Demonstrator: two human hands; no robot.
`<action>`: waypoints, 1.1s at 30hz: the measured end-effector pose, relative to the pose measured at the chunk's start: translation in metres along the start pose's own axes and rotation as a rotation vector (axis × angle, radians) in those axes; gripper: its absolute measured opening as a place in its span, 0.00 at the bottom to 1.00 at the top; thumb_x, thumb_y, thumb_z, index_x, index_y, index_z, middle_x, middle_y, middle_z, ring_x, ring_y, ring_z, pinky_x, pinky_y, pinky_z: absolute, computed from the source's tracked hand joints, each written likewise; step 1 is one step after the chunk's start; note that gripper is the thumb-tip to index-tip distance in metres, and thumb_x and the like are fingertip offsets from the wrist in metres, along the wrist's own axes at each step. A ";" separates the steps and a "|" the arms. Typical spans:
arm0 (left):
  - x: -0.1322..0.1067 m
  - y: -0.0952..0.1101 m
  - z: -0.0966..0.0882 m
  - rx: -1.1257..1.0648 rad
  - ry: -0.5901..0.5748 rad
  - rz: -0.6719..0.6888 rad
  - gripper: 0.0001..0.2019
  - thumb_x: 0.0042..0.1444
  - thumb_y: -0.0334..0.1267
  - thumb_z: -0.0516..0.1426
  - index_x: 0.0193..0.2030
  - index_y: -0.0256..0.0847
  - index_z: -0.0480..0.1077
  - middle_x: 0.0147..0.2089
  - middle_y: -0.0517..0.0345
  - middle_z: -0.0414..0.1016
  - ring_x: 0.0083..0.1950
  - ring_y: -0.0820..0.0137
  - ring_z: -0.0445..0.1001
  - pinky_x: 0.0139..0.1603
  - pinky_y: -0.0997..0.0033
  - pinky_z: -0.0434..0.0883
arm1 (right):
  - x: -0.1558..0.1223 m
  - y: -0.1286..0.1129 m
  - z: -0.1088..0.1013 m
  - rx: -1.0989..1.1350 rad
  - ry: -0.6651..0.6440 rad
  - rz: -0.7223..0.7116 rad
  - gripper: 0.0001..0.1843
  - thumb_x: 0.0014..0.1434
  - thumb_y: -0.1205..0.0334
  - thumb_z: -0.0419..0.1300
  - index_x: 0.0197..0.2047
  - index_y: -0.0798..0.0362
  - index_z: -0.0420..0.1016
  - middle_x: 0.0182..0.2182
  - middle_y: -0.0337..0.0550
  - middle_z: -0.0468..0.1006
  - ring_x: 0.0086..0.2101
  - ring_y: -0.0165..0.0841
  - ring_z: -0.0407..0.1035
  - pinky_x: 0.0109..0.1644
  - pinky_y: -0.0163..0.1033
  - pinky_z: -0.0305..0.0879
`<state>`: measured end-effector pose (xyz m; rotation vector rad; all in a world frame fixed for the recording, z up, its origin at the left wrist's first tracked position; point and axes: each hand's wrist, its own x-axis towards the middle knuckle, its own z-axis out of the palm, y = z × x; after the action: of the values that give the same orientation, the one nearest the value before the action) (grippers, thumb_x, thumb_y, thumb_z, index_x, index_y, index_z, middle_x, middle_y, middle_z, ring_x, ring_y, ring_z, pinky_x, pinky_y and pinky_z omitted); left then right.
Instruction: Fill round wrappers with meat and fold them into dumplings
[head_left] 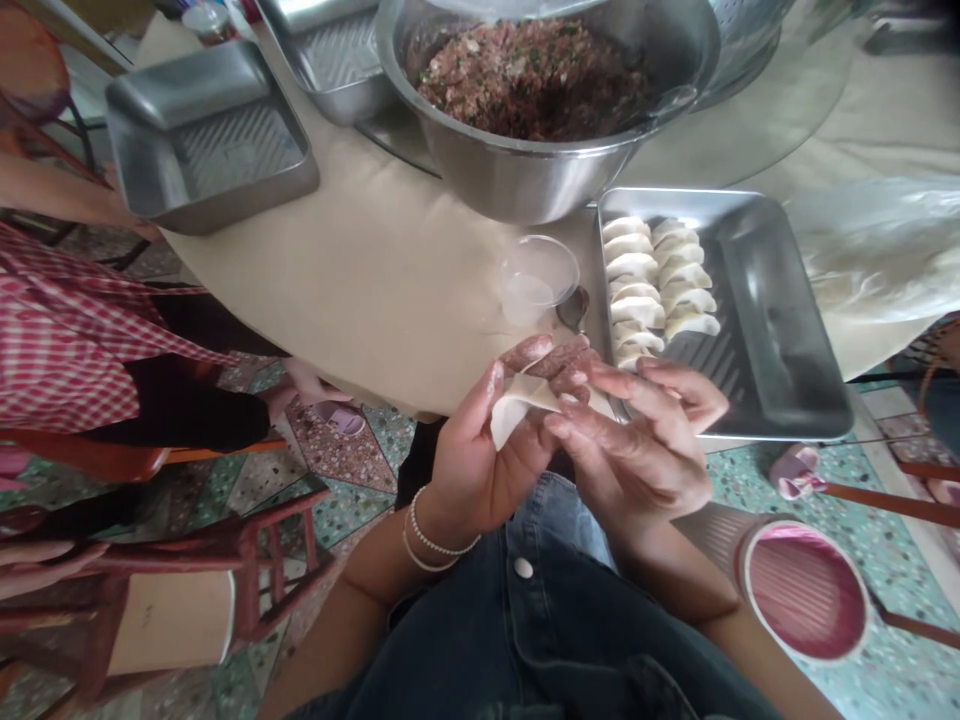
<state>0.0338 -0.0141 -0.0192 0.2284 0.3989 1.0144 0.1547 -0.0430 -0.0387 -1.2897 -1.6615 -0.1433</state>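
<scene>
A partly folded dumpling (517,402) lies in my left hand (480,455), whose floury fingers curl around it from below. My right hand (637,440) pinches the dumpling's right edge between thumb and fingertips. Any filling inside the wrapper is hidden. Just beyond my hands stand a small clear plastic bowl (536,280) and a spoon (574,308). To the right, a metal tray (765,270) holds two rows of folded dumplings (634,268). A large steel bowl (525,180) of minced meat filling (525,80) sits farther back.
A metal pan (225,150) stands at the table's left edge, near another person's arm (67,190). A second pan (337,60) is behind it. Wooden chairs (270,570) are at lower left. A pink-lined bin (806,590) stands on the floor at right.
</scene>
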 end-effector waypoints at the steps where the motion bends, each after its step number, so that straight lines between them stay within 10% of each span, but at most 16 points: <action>1: -0.001 0.000 0.001 -0.012 -0.008 -0.005 0.18 0.69 0.40 0.42 0.45 0.42 0.74 0.49 0.59 0.80 0.52 0.73 0.78 0.51 0.74 0.75 | -0.001 0.000 -0.001 -0.007 0.013 -0.001 0.14 0.55 0.63 0.67 0.44 0.37 0.76 0.38 0.34 0.78 0.51 0.39 0.64 0.50 0.46 0.63; 7: -0.005 0.004 0.001 0.008 0.001 -0.011 0.18 0.69 0.36 0.43 0.46 0.42 0.74 0.51 0.58 0.79 0.54 0.75 0.77 0.52 0.78 0.73 | -0.002 0.008 -0.003 0.007 0.008 0.007 0.11 0.55 0.64 0.67 0.41 0.39 0.77 0.34 0.34 0.78 0.47 0.37 0.66 0.51 0.47 0.62; 11: -0.006 0.007 -0.003 0.069 -0.059 -0.123 0.17 0.69 0.39 0.45 0.50 0.41 0.73 0.48 0.56 0.80 0.51 0.71 0.78 0.53 0.72 0.74 | 0.004 0.020 -0.010 0.084 -0.106 -0.102 0.28 0.51 0.53 0.69 0.56 0.43 0.72 0.45 0.42 0.75 0.49 0.41 0.67 0.53 0.52 0.64; 23: -0.007 -0.005 -0.001 0.148 -0.128 -0.417 0.20 0.64 0.49 0.48 0.52 0.39 0.71 0.49 0.49 0.78 0.61 0.58 0.71 0.62 0.54 0.68 | 0.017 0.032 -0.035 0.215 -0.639 -0.349 0.13 0.62 0.66 0.59 0.48 0.40 0.74 0.53 0.38 0.72 0.56 0.34 0.65 0.55 0.47 0.59; 33: -0.001 -0.002 -0.002 0.302 -0.085 -0.206 0.21 0.64 0.50 0.47 0.57 0.43 0.69 0.60 0.49 0.71 0.64 0.60 0.68 0.64 0.55 0.67 | 0.022 0.064 -0.068 -0.071 -0.276 -0.001 0.13 0.58 0.63 0.64 0.46 0.39 0.78 0.40 0.37 0.76 0.42 0.32 0.71 0.46 0.43 0.66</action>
<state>0.0339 -0.0164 -0.0211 0.4908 0.4876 0.7373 0.2481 -0.0414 -0.0166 -1.4117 -1.9042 -0.0252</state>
